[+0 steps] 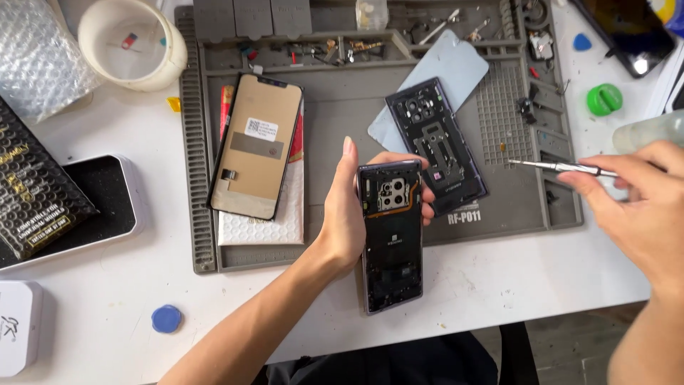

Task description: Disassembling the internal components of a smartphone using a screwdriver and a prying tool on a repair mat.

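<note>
My left hand [347, 214] grips an opened phone [391, 235] with its back removed, so the camera module and dark inner boards show. It is held upright over the front edge of the grey repair mat [328, 121]. My right hand [638, 207] holds a thin metal screwdriver [552, 166], its tip pointing left over the mat's right side, apart from the phone. The phone's dark back cover [436, 146] lies on the mat just behind the phone.
A loose screen panel [256, 146] lies face down on a white padded pouch at the mat's left. Small screws and parts fill the mat's back trays. A white bowl [132, 43], bubble wrap, a black box, a green cap [604, 99] and a blue disc [167, 319] sit around.
</note>
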